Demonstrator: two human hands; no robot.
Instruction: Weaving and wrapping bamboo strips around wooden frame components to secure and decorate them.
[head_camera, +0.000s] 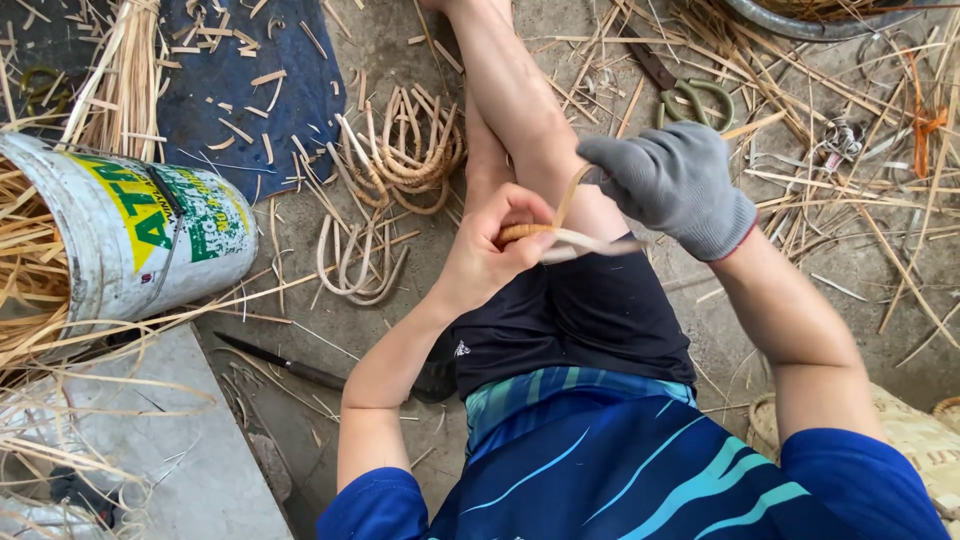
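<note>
Hands meet over the person's bare knee near the middle of the view. The bare left hand (490, 250) has its fingers curled together, clamped on a short cane piece wrapped in tan strip (525, 232) that pokes out at three o'clock from the fist. The right hand in a grey knitted glove (675, 185) sits at two o'clock from the left hand, its fingers bunched together and pinching a thin pale rattan strip (572, 190), which curves down from the glove to the wrapped piece; pale strip ends (600, 245) trail off at three o'clock from the fist.

At twelve o'clock from the left hand, a heap of bent U-shaped cane loops (405, 150) lies on the concrete floor (400, 45), with more pale loops (355, 265) at nine o'clock from the hand. Far off at nine o'clock a tipped white metal bucket with a green and yellow label (150, 235) spills pale cane strips. A dark-handled knife (285, 365) lies at seven o'clock from the left hand. Green-handled shears (690, 95) rest at twelve o'clock from the glove, amid scattered straw-coloured offcuts (850, 190). A blue cloth mat (240, 90) lies at eleven o'clock, and a woven pale basket (915, 435) shows at four o'clock by the right sleeve.
</note>
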